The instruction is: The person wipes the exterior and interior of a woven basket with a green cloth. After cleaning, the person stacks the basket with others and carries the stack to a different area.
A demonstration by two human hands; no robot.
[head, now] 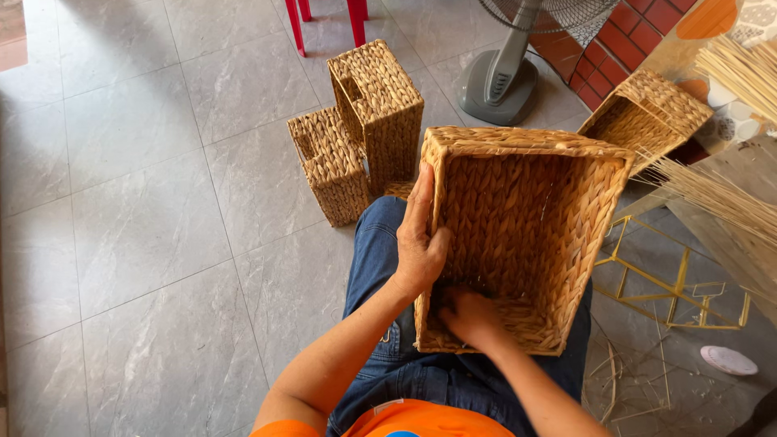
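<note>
Bright, even daylight filled the scene, strongest at the upper right, where the bundle of pale reeds (740, 73) looked nearly washed out. The grey floor tiles (137, 202) gave a soft sheen without hard glare. Shadows were mild: a faint one lay beside the two small woven baskets (356, 137), and a deeper one sat inside the large woven basket (526, 235) around the right hand (469, 316). Focus was sharp at centre; the edges bowed slightly outward from the wide lens.
</note>
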